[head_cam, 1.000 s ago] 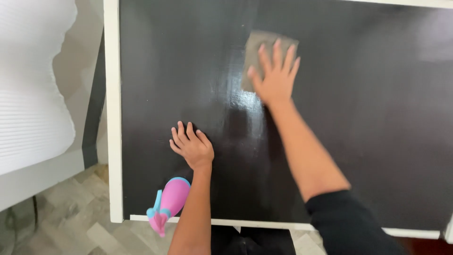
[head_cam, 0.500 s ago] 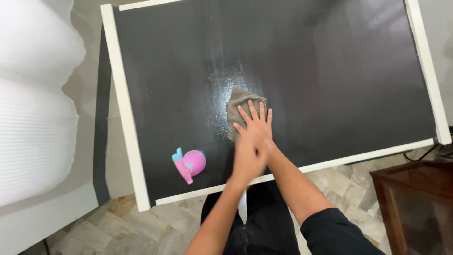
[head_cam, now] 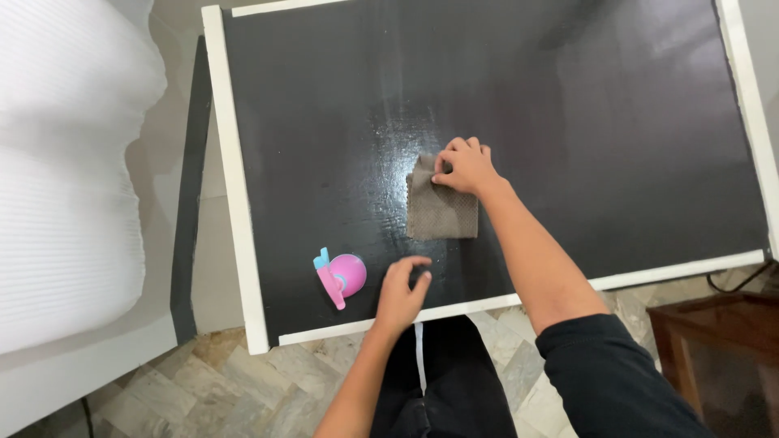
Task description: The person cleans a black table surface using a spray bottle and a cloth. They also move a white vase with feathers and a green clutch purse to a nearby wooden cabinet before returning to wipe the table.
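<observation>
A black table top with a white rim (head_cam: 235, 186) fills the view, wet and shiny in the middle. My right hand (head_cam: 464, 166) pinches the upper right corner of a grey-brown cloth (head_cam: 436, 212) that lies on the wet patch. My left hand (head_cam: 402, 292) hovers over the table's near edge with its fingers loosely curled and nothing in it. A pink spray bottle with a blue nozzle (head_cam: 341, 277) stands just left of that hand, close to the near edge.
A white ribbed surface (head_cam: 65, 162) lies to the left of the table. A dark wooden piece of furniture (head_cam: 718, 341) stands at the lower right on the tiled floor (head_cam: 243, 381). My dark trousers (head_cam: 450, 381) are at the table's near edge.
My right hand went from pressing flat on the cloth to pinching its corner. My left hand came off the cloth and drew back to the near edge, by the bottle.
</observation>
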